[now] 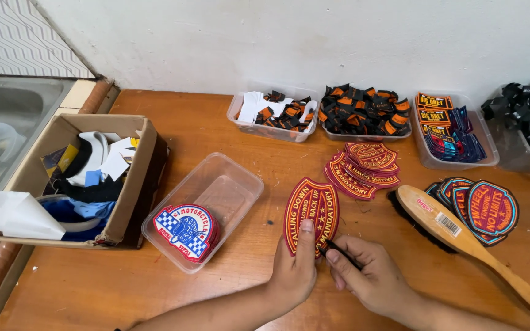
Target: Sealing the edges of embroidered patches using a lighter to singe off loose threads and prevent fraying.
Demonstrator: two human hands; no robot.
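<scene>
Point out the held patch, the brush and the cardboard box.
Held patch (311,211), head view, on its red embroidered face.
Brush (440,217), head view, on the wooden back.
Cardboard box (131,187), head view, on its right wall.

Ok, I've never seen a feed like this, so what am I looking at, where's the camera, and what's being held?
There is one picture, from a camera worn on a person's head, looking down at their two bare hands over a wooden table; there is no machine. The left hand holds up a red shield-shaped patch, thumb on its front. The right hand pinches a thin dark tool at the patch's lower edge; what kind of tool is unclear. Nearby lie a stack of similar red patches, a wooden brush, round patches partly under the brush, a clear tub with blue chequered patches, a cardboard box of scraps, and trays of small labels along the wall.
</scene>
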